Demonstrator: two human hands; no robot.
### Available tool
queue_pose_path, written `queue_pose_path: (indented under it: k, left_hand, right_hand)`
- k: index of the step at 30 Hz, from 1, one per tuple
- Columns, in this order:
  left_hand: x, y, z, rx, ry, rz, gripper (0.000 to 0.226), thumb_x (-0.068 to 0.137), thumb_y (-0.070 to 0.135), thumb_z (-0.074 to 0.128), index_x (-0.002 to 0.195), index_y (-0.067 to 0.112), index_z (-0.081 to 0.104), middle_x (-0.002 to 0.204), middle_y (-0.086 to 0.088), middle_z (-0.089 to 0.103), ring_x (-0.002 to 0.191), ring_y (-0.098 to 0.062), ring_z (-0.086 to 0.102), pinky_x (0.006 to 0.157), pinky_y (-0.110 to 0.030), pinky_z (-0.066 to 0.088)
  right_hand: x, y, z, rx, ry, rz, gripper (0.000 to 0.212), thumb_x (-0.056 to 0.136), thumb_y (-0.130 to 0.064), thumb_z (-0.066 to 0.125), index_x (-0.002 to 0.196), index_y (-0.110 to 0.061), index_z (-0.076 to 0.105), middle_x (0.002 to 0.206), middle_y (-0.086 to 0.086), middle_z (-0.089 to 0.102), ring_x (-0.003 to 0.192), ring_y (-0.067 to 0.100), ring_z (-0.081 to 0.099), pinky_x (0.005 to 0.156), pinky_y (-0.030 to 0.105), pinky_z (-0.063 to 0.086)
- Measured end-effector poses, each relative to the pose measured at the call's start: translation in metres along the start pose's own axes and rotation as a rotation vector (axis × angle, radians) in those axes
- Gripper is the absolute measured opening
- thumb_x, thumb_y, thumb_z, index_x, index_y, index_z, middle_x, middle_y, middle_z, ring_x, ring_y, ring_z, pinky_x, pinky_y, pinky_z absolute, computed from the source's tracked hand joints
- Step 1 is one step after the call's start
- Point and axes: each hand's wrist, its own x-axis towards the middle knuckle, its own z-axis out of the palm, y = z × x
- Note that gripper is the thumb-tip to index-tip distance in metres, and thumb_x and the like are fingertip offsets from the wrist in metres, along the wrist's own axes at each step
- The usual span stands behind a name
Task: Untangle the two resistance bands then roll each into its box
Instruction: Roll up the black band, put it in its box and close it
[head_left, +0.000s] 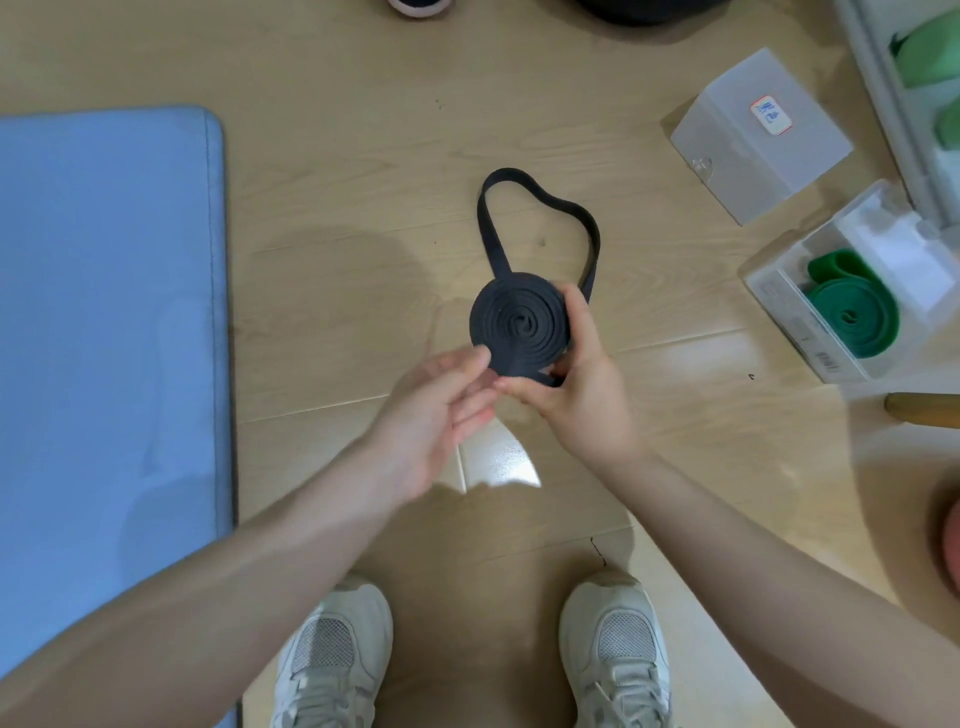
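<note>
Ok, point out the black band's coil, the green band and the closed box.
black band (519, 325), head view, centre of coil.
green band (857, 317), head view, top of roll.
closed box (748, 150), head view, lid.

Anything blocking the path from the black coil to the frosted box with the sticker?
Nothing visible. Bare floor lies between the black band and the frosted box. The band's unrolled tail still trails there; the box looks closed.
</note>
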Motion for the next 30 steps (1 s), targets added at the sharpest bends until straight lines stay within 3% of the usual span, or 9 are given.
queue_pose_path:
  k: [2, 6, 14, 16, 18, 20, 23, 27, 30]
  left_hand:
    - [-0.006, -0.016, 0.004, -0.032, 0.036, 0.016, 0.037, 0.08, 0.027, 0.063, 0.114, 0.014, 0.054, 0.111, -0.008, 0.068, 0.104, -0.017, 0.064, 0.099, -0.034, 0.044]
    - [-0.008, -0.026, 0.005, -0.127, 0.109, 0.069, 0.031, 0.088, 0.017, 0.058, 0.117, 0.008, 0.052, 0.115, -0.011, 0.066, 0.107, -0.022, 0.063, 0.099, -0.033, 0.045]
    - [-0.001, -0.007, -0.005, -0.012, 0.191, 0.109, 0.018, 0.081, 0.004, 0.066, 0.095, 0.014, 0.06, 0.091, -0.009, 0.071, 0.077, -0.022, 0.069, 0.071, -0.027, 0.057]
    - [0.0, 0.001, -0.01, -0.005, 0.175, 0.118, 0.022, 0.08, 0.003, 0.067, 0.097, 0.015, 0.06, 0.091, -0.009, 0.072, 0.076, -0.024, 0.07, 0.069, -0.029, 0.057]
    - [-0.001, 0.004, -0.015, 0.01, 0.161, 0.119, 0.024, 0.08, 0.001, 0.066, 0.099, 0.015, 0.059, 0.089, -0.008, 0.072, 0.075, -0.021, 0.071, 0.066, -0.027, 0.058]
    - [-0.002, 0.004, -0.019, 0.048, 0.155, 0.122, 0.027, 0.081, 0.001, 0.066, 0.104, 0.013, 0.058, 0.091, -0.009, 0.071, 0.075, -0.019, 0.07, 0.066, -0.025, 0.058]
    - [-0.003, 0.005, -0.025, 0.11, 0.16, 0.151, 0.03, 0.082, 0.001, 0.064, 0.108, 0.012, 0.056, 0.092, -0.009, 0.069, 0.077, -0.017, 0.068, 0.067, -0.022, 0.057]
    - [-0.001, 0.013, -0.036, 0.036, 0.153, 0.168, 0.03, 0.082, -0.001, 0.063, 0.109, 0.011, 0.056, 0.087, -0.007, 0.072, 0.076, -0.019, 0.07, 0.064, -0.025, 0.057]
    - [0.0, 0.018, -0.041, -0.044, 0.116, 0.163, 0.028, 0.082, -0.001, 0.061, 0.108, 0.011, 0.057, 0.087, -0.006, 0.072, 0.074, -0.019, 0.071, 0.065, -0.027, 0.058]
  right_hand:
    - [-0.01, 0.004, 0.012, 0.004, 0.046, 0.028, 0.08, 0.072, -0.024, 0.079, 0.125, -0.051, 0.026, 0.101, -0.04, 0.056, 0.09, -0.004, 0.063, 0.08, 0.028, 0.055]
    - [-0.023, 0.017, 0.034, 0.038, 0.013, 0.084, 0.081, 0.067, -0.039, 0.072, 0.133, -0.041, 0.024, 0.102, -0.011, 0.065, 0.089, 0.016, 0.067, 0.076, 0.048, 0.055]
    - [-0.02, 0.024, 0.041, 0.133, -0.06, 0.173, 0.104, 0.067, -0.018, 0.082, 0.145, -0.027, 0.013, 0.126, -0.004, 0.058, 0.108, 0.014, 0.062, 0.094, 0.041, 0.05]
    - [-0.018, 0.026, 0.034, -0.026, -0.162, 0.126, 0.118, 0.065, -0.021, 0.083, 0.147, -0.027, -0.002, 0.128, -0.002, 0.058, 0.112, 0.015, 0.059, 0.097, 0.035, 0.047]
    - [-0.014, 0.03, 0.024, -0.28, -0.275, 0.092, 0.12, 0.067, -0.026, 0.082, 0.146, -0.021, -0.009, 0.109, 0.004, 0.066, 0.099, 0.019, 0.063, 0.085, 0.034, 0.05]
    - [-0.007, 0.032, 0.01, -0.478, -0.416, 0.088, 0.099, 0.072, -0.029, 0.077, 0.146, -0.019, 0.013, 0.09, 0.007, 0.067, 0.085, 0.023, 0.063, 0.072, 0.035, 0.049]
    - [0.01, 0.03, -0.004, -0.776, -0.634, -0.139, 0.029, 0.087, -0.032, 0.061, 0.108, -0.012, 0.058, 0.091, 0.002, 0.06, 0.088, 0.026, 0.059, 0.069, 0.035, 0.046]
    - [0.014, 0.026, 0.004, -0.93, -0.663, -0.488, 0.023, 0.089, -0.026, 0.052, 0.076, -0.008, 0.059, 0.078, 0.009, 0.06, 0.081, 0.031, 0.058, 0.073, 0.037, 0.047]
    - [0.01, 0.025, 0.009, -0.827, -0.719, -0.324, 0.021, 0.093, -0.026, 0.045, 0.078, -0.012, 0.046, 0.071, 0.003, 0.053, 0.072, 0.028, 0.054, 0.065, 0.037, 0.045]
